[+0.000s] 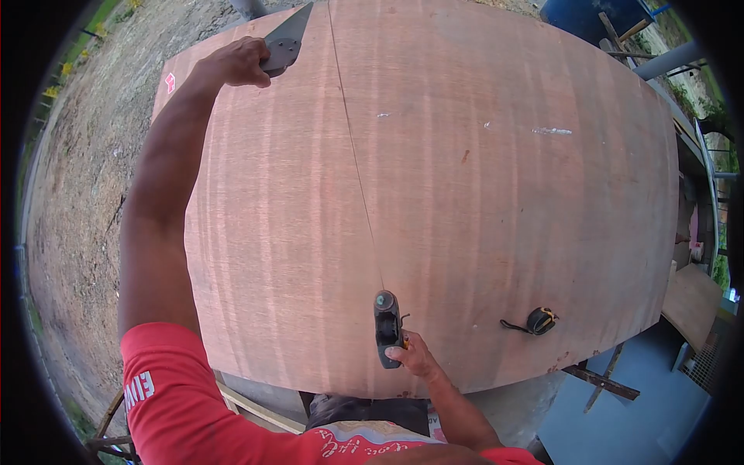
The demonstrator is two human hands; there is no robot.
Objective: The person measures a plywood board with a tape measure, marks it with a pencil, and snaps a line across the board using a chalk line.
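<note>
My left hand (242, 62), at the far left part of a reddish plywood sheet (434, 194), is closed on the dark grey handle of a handsaw (285, 48). The saw's blade points toward the sheet's far edge. Near the sheet's close edge, my right hand (415, 356) grips a black chalk line reel (387, 329), thumb on its side. A thin dark string (354, 147) runs from the reel's tip, taut and straight, to the far edge. Its far end is out of view.
A black and yellow tape measure (542, 320) lies on the sheet, right of the reel. A blue barrel (593, 17) and a grey pipe (670, 60) stand beyond the far right corner. Crossed wooden sticks (603, 381) jut out below the sheet's right edge. Bare ground (85, 170) lies left.
</note>
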